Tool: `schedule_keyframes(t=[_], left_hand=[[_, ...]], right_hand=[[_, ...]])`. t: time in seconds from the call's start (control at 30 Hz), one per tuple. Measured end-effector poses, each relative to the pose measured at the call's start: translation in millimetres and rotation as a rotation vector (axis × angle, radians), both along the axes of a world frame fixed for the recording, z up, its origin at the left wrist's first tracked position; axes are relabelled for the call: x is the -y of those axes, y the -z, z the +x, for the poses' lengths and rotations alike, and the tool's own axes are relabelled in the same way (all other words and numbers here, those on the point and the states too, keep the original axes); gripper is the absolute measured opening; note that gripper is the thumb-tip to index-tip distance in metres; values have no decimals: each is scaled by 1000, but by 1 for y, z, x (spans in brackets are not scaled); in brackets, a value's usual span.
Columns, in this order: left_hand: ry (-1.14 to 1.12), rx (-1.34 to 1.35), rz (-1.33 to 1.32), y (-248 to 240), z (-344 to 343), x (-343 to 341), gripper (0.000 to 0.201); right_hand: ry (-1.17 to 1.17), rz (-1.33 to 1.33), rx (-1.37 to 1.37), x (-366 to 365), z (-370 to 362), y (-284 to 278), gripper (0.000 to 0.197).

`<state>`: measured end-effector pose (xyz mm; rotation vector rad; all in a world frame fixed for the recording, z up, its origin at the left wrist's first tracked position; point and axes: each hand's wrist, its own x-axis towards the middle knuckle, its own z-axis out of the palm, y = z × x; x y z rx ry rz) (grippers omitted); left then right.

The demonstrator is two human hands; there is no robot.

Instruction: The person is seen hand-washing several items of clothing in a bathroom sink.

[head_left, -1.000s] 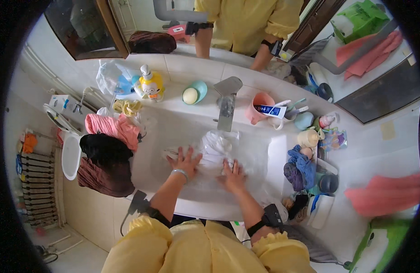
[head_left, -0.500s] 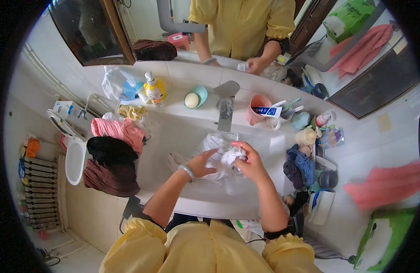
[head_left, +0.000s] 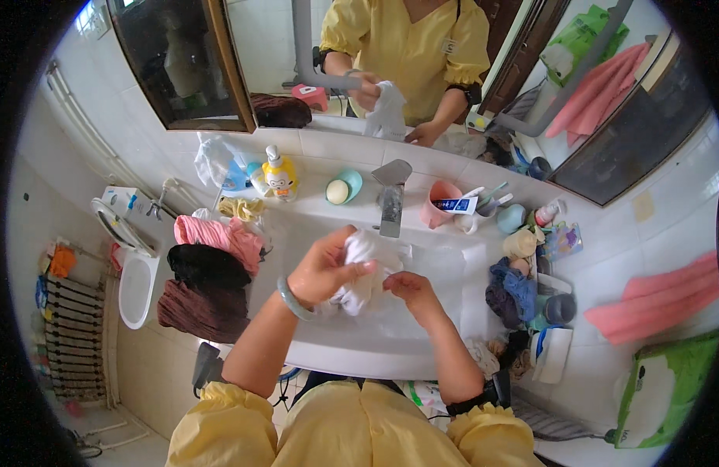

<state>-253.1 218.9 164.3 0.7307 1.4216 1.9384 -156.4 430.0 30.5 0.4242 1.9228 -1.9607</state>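
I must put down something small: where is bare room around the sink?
The back ledge is bare between yellow bottle and soap dish; so is the middle of the sink's front rim, facing the yellow shirt. Crowded: the left end, under piled clothes, and the right end, with blue cloth and bottles.

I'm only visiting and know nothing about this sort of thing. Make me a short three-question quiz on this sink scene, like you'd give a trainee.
1. Which hand plainly holds the white cloth above the sink?
2. True or false: the soap lies in a turquoise dish.
3. What stands between that dish and the pink cup?
a) pump bottle
b) tap
c) green pack

Key
1. The left hand. The right hand is close beside the cloth; whether it touches is unclear.
2. True.
3. b
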Motion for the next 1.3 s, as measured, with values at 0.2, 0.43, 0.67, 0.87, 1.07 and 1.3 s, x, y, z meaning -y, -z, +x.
schedule_keyframes(t=[0.2,0.43,0.67,0.87,1.07,1.3], left_hand=[[-24,34,-196,57,-21,56,34],[34,-477,-1419,241,9,101,48],[-261,-508,-1332,233,3,95,59],[47,-379,-1281,230,-6,79,65],[187,-290,-1187,146,4,95,43],[-211,102,17,46,-1,112,29]], right_hand=[[279,-102,-213,7,0,-9,23],[-75,380,-99,76,3,136,64],[-422,598,-69,106,27,134,54],[-587,457,247,108,21,100,30],[52,708,-348,101,3,114,39],[20,530,-434,104,-40,76,26]])
